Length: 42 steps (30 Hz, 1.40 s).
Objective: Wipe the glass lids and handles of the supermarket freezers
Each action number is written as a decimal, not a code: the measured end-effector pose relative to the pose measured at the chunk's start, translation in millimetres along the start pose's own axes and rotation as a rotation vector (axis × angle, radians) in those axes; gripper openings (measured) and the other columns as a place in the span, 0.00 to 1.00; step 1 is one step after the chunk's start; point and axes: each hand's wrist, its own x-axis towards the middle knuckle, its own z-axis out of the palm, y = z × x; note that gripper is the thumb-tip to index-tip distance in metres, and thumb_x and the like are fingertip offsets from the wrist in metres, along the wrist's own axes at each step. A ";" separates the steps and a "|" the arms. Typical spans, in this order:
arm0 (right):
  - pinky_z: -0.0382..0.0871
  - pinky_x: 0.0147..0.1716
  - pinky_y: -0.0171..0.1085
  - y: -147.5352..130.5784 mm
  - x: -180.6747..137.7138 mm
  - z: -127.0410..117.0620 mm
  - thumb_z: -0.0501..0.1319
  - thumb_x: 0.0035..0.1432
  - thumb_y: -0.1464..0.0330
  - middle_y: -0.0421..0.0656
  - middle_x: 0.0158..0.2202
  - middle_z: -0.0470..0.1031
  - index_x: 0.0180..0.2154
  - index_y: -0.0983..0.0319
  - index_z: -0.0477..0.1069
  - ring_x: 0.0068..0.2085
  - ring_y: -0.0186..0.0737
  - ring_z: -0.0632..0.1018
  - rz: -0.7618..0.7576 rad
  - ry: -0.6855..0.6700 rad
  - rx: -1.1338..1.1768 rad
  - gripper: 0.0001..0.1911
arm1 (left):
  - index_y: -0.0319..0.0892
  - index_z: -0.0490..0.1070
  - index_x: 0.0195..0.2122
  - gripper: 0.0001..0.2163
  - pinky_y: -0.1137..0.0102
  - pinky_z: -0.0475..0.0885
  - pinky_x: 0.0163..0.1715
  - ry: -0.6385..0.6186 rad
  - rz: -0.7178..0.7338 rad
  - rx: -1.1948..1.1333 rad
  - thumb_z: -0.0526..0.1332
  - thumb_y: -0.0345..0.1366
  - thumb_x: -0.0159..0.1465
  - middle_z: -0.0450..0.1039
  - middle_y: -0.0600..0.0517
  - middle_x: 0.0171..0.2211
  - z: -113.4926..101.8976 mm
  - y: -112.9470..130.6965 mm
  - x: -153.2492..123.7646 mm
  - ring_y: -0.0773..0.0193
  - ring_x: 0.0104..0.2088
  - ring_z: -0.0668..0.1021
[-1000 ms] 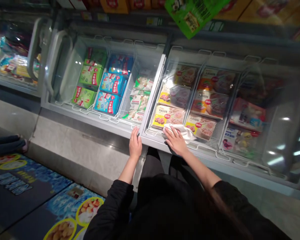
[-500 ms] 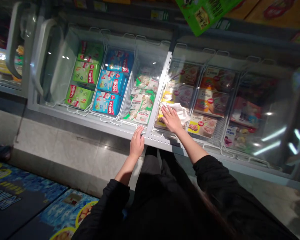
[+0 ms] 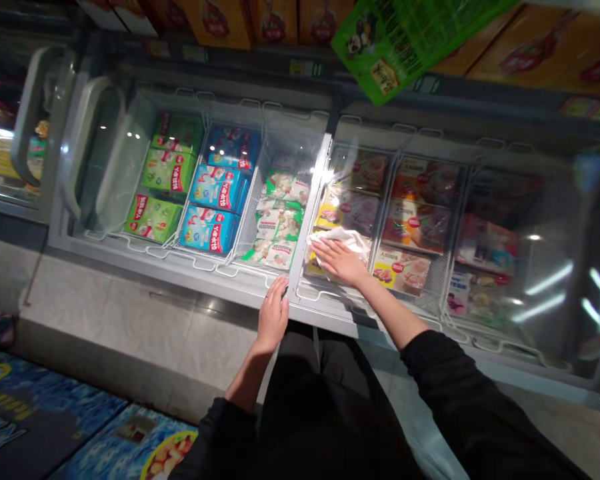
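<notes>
My right hand (image 3: 337,261) lies flat, fingers together, pressing a white cloth (image 3: 344,239) against the sliding glass lid (image 3: 405,220) of a chest freezer, near the lid's left frame. Yellow and orange frozen food boxes (image 3: 416,225) show through the glass beneath. My left hand (image 3: 274,315) rests on the freezer's front rim (image 3: 190,277), fingers curled over the edge at the joint between the two lids. Both arms wear black sleeves.
The left freezer section holds green boxes (image 3: 166,175), blue boxes (image 3: 215,200) and bags of dumplings (image 3: 277,223) in wire baskets. A green package (image 3: 405,40) hangs overhead, with orange cartons (image 3: 275,17) on the shelf behind. Printed floor mats (image 3: 80,433) lie at lower left.
My right hand slid the cloth up the glass from the front edge, then left and back toward the lid frame. My left hand stayed on the rim. The view shifted slightly.
</notes>
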 end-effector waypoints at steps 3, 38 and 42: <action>0.52 0.75 0.57 31.3 48.0 -28.4 0.44 0.77 0.59 0.41 0.78 0.53 0.76 0.55 0.50 0.78 0.49 0.53 0.195 0.077 0.011 0.31 | 0.44 0.64 0.68 0.21 0.52 0.66 0.71 0.023 -0.031 0.006 0.47 0.33 0.77 0.67 0.42 0.69 1.9 3.2 11.8 0.57 0.71 0.68; 0.69 0.64 0.63 93.3 73.0 -83.4 0.52 0.70 0.67 0.42 0.77 0.56 0.76 0.52 0.52 0.72 0.63 0.61 0.349 0.290 -0.085 0.36 | 0.41 0.70 0.63 0.21 0.51 0.75 0.65 0.238 -0.121 0.090 0.49 0.28 0.73 0.76 0.40 0.62 52.7 14.5 72.9 0.54 0.65 0.77; 0.70 0.65 0.58 98.5 77.1 -85.6 0.51 0.70 0.66 0.46 0.73 0.65 0.73 0.56 0.60 0.73 0.61 0.61 0.406 0.280 -0.047 0.31 | 0.41 0.71 0.62 0.21 0.51 0.77 0.63 0.269 -0.123 0.100 0.48 0.28 0.73 0.77 0.40 0.60 52.9 18.5 80.9 0.54 0.63 0.78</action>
